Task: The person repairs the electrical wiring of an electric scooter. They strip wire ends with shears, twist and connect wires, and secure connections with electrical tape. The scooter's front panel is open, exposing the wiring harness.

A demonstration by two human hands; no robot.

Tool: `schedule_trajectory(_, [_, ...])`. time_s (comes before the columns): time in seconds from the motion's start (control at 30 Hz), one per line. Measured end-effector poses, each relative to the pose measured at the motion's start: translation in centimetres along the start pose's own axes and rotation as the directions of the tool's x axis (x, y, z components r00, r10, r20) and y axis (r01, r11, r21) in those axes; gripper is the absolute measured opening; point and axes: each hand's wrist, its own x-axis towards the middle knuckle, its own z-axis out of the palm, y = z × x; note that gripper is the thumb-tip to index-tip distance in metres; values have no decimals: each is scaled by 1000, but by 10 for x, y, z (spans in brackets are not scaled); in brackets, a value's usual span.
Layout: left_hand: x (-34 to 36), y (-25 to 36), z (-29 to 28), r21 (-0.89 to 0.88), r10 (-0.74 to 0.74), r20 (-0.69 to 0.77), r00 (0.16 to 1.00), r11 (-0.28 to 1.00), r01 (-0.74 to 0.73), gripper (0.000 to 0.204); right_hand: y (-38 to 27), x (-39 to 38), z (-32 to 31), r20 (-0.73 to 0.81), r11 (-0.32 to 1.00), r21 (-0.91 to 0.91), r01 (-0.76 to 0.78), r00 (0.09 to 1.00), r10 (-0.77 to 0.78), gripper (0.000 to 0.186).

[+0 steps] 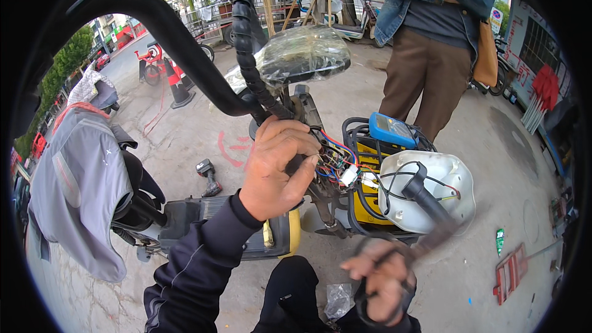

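My left hand [277, 163] is closed, its thumb and fingers pinching thin wires at the edge of a tangled bundle of coloured wires [336, 163] beside the steering column of an electric scooter. White plug connectors [349, 175] hang from that bundle. Lower right, my right hand [385, 280] is smeared by motion, with a dark looped thing around its fingers that is too blurred to name. Close by lies a white plastic cover [459, 200], with a black-handled part [416, 185] and cables in it. A blue multimeter [393, 129] rests above a yellow-and-black case [364, 203].
A black handlebar [154, 21] arches at upper left, near a plastic-wrapped part [302, 55]. A grey jacket [80, 185] hangs over the seat. The footboard [185, 213] holds a yellow-handled tool [268, 234]; behind it is a cordless drill [209, 177]. A person [425, 55] stands opposite, arms crossed.
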Motion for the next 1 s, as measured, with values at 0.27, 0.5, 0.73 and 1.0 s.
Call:
schedule_trajectory(0.27, [-1,0,-4,-41,-22,16,1000,999,23,10,4,-106,-168,-595,773,-607,-184,751,-288,45])
schedule_trajectory(0.5, [-5,-3,-9,18,45,34,998,999,-45,11,137,-321,-321,-790,476,319,-820,47,611,43])
schedule_trajectory(0.73, [-8,-7,-7,-4,66,4,998,998,-66,17,262,-459,-404,-812,-191,-16,-981,-99,575,54])
schedule_trajectory(1.0, [-12,-6,-11,-13,38,25,999,999,-38,24,318,-510,-472,-759,-504,-570,-649,180,626,46])
